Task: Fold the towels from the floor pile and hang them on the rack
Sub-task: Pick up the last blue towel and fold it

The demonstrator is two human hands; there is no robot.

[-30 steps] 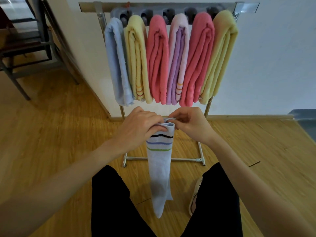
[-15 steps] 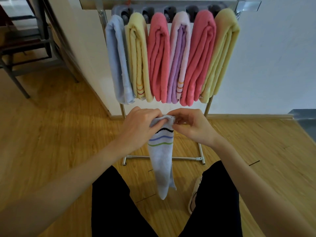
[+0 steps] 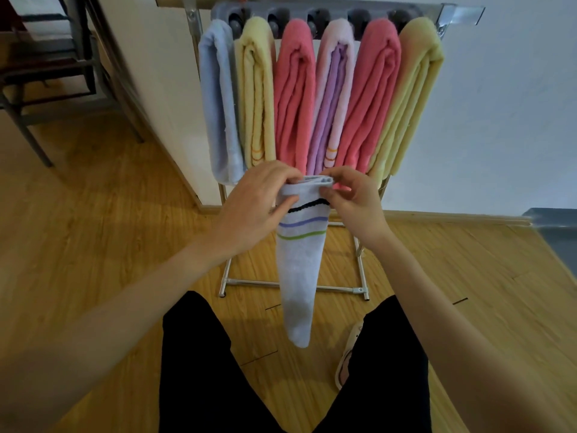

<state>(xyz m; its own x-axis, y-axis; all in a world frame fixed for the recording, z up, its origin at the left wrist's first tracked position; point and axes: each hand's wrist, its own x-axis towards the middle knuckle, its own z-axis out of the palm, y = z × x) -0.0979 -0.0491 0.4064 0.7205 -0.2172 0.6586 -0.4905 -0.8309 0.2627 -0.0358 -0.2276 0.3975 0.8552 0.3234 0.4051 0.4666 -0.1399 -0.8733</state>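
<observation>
a: head view first. what's the risk here?

b: the striped towel (image 3: 299, 276) hangs folded into a long narrow strip, held only at its top edge. the left hand (image 3: 256, 204) grips one side of that edge, and the right hand (image 3: 352, 198) pinches the other side between thumb and fingertips. both hands are close together, clamped on the cloth. i'd judge the layers could slide apart if either pinch loosens, and the fold would open.

a: anything else?

b: the rack (image 3: 462, 14) looks crowded. six folded towels hang side by side across the bar: a blue towel (image 3: 218, 98), a yellow towel (image 3: 254, 98), a pink towel (image 3: 295, 98), a lilac towel (image 3: 331, 98), a second pink towel (image 3: 371, 98) and a second yellow towel (image 3: 412, 98). each touches its neighbour. squeezing one more in could drag a hanging towel off or bunch it.

a: containers?

b: none in view. the rack is the only holder, and it carries those six. no floor pile shows on the wooden floor (image 3: 93, 229); it may be out of frame.

a: other views?

b: there's only this one.
</observation>
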